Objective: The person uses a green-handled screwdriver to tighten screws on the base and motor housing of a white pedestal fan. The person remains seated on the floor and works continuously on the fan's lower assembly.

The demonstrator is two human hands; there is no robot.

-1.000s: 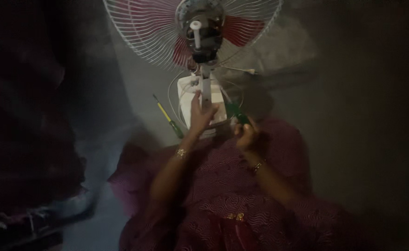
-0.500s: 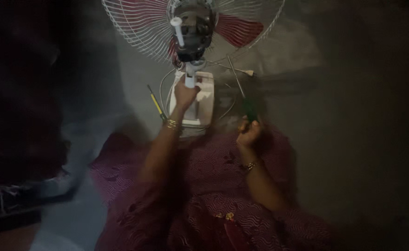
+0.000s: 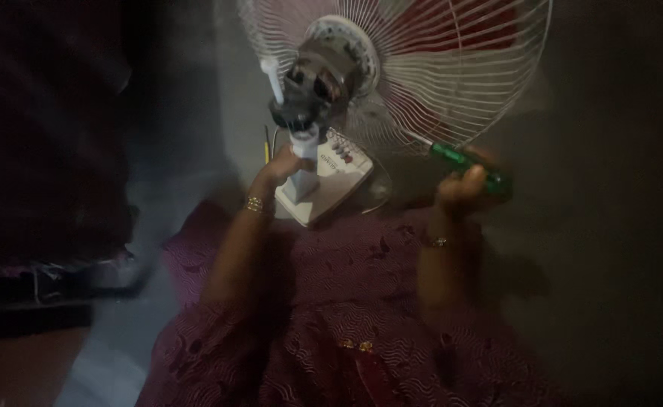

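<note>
The table fan (image 3: 362, 98) lies across the upper middle of the frame with its motor housing already off, so the bare motor (image 3: 318, 79) and its white shaft show, while the wire guard and red blades are still mounted; how much disassembly remains is unclear. The left hand (image 3: 285, 167) grips the fan's white neck just above the button panel (image 3: 340, 160). The right hand (image 3: 463, 185), right of centre, is clenched around a green-handled screwdriver (image 3: 459, 160), held clear of the motor.
</note>
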